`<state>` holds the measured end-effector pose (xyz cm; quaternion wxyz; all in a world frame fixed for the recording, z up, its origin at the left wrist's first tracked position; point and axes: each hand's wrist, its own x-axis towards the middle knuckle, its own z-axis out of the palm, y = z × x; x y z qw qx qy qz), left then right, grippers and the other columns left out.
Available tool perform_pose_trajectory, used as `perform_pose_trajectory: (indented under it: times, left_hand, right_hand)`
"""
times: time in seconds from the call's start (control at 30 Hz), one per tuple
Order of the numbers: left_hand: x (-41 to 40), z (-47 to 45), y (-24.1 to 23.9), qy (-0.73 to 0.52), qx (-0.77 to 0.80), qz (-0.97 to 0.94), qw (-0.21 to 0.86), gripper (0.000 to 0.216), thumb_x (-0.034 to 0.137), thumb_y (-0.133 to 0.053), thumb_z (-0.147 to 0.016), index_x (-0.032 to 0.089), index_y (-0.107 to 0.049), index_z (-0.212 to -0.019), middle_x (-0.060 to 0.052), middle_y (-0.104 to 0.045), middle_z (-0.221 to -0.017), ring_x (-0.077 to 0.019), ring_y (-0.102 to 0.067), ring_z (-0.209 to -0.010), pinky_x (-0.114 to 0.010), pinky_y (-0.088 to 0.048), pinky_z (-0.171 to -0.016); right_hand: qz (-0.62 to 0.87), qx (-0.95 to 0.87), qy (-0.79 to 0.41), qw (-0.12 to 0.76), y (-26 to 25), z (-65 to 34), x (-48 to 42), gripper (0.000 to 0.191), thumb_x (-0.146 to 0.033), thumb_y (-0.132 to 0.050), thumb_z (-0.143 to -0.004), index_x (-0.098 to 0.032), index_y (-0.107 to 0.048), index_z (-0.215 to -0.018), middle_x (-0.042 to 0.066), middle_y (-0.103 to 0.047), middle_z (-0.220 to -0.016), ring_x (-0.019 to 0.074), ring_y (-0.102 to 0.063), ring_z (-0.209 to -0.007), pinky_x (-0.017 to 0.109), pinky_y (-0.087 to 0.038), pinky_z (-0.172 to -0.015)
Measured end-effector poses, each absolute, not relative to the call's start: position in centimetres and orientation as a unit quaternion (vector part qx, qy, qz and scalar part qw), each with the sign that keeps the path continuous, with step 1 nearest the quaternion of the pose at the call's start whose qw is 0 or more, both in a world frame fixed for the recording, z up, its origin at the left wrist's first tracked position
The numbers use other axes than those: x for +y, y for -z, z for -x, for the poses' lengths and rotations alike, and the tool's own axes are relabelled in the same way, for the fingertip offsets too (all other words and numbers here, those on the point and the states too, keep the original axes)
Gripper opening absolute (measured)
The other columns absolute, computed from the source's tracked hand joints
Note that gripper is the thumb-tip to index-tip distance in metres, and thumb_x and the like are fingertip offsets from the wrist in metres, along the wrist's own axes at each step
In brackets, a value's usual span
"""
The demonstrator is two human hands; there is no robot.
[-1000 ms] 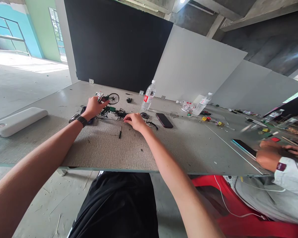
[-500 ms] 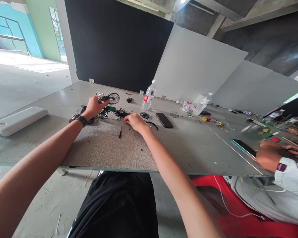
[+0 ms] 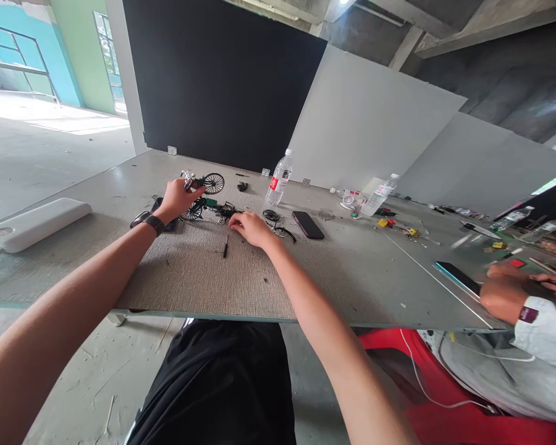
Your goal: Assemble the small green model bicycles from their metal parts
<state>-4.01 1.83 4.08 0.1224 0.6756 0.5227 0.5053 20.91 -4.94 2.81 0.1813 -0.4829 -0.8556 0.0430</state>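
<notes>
My left hand point(image 3: 178, 199) is closed around the front part of a small model bicycle with a green frame point(image 3: 210, 203). Its black spoked front wheel point(image 3: 214, 183) sticks out beyond the fingers, and the rear wheel point(image 3: 193, 212) shows below them. At the bicycle's dark chain and pedal area point(image 3: 227, 211), my right hand point(image 3: 250, 227) has thumb and fingers pinched together; what they hold is too small to see. A small black screwdriver point(image 3: 225, 248) lies just nearer to me. Right of my right hand are a loose black wheel point(image 3: 271, 215) and a curved black part point(image 3: 285, 233).
A dark phone point(image 3: 308, 225) and a water bottle point(image 3: 280, 179) are to the right. A small black part point(image 3: 242, 186) lies behind the bicycle, and a long white case point(image 3: 39, 224) at the left. A co-worker's hands point(image 3: 505, 290) are at the far right.
My right hand has shifted very slightly left along the bicycle, fingers still pinched. My left hand keeps its grip. The whole view has moved a touch.
</notes>
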Motion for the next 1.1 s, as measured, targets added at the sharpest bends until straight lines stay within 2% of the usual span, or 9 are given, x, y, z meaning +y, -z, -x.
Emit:
perform_pose_trajectory:
  times: [0.13, 0.23, 0.43, 0.73, 0.93, 1.1]
  left_hand:
    - [1.9, 4.1, -3.9, -0.506, 0.521, -0.676, 0.126, 0.029, 0.042, -0.074, -0.077, 0.018, -0.063, -0.064, -0.003, -0.059, -0.055, -0.0201, -0.058, -0.063, -0.033, -0.046, -0.067]
    - [2.0, 4.1, -3.9, -0.508, 0.520, -0.675, 0.124, 0.030, 0.041, -0.075, -0.076, 0.018, -0.062, -0.063, -0.003, -0.058, -0.054, -0.0197, -0.058, -0.064, -0.031, -0.045, -0.065]
    - [2.0, 4.1, -3.9, -0.506, 0.523, -0.675, 0.120, 0.030, 0.042, -0.074, -0.075, 0.019, -0.060, -0.062, -0.002, -0.058, -0.055, -0.0175, -0.053, -0.060, -0.031, -0.039, -0.060]
    - [1.9, 4.1, -4.0, -0.507, 0.515, -0.681, 0.117, 0.031, 0.042, -0.074, -0.076, 0.018, -0.061, -0.062, -0.001, -0.056, -0.053, -0.0165, -0.051, -0.059, -0.030, -0.038, -0.060]
    - [2.1, 4.1, -3.9, -0.503, 0.519, -0.682, 0.108, 0.028, 0.043, -0.073, -0.077, 0.017, -0.066, -0.067, -0.002, -0.058, -0.054, -0.0168, -0.051, -0.058, -0.031, -0.038, -0.060]
    - [2.1, 4.1, -3.9, -0.500, 0.521, -0.684, 0.106, 0.030, 0.044, -0.073, -0.077, 0.018, -0.065, -0.065, -0.003, -0.059, -0.056, -0.0176, -0.053, -0.060, -0.032, -0.037, -0.061]
  right_hand:
    - [0.462, -0.849, -0.066, 0.249, -3.3, -21.7, -4.7, 0.015, -0.016, -0.062, -0.097, -0.018, -0.076, -0.103, 0.005, -0.077, -0.100, 0.0156, -0.068, -0.092, 0.028, -0.048, -0.086]
    - [0.470, -0.841, -0.043, 0.262, -3.6, -22.2, -4.6, 0.015, -0.014, -0.063, -0.097, -0.016, -0.077, -0.099, 0.008, -0.075, -0.101, 0.0156, -0.067, -0.090, 0.029, -0.048, -0.086]
    - [0.471, -0.856, -0.039, 0.210, -3.8, -22.4, -4.7, 0.014, -0.012, -0.068, -0.094, -0.018, -0.079, -0.097, 0.006, -0.077, -0.099, 0.0157, -0.068, -0.092, 0.028, -0.049, -0.089]
    - [0.497, -0.863, -0.005, 0.086, -4.1, -22.0, -5.1, 0.023, -0.017, -0.068, -0.095, -0.026, -0.079, -0.113, 0.006, -0.078, -0.113, 0.0190, -0.072, -0.101, 0.029, -0.051, -0.092]
    - [0.495, -0.865, -0.007, 0.079, -4.1, -21.8, -5.3, 0.024, -0.018, -0.067, -0.096, -0.026, -0.079, -0.115, 0.006, -0.078, -0.114, 0.0200, -0.072, -0.102, 0.029, -0.051, -0.090]
    - [0.507, -0.854, -0.007, 0.114, -4.7, -22.1, -5.5, 0.026, -0.012, -0.069, -0.093, -0.022, -0.078, -0.116, 0.007, -0.078, -0.106, 0.0181, -0.072, -0.092, 0.028, -0.051, -0.083]
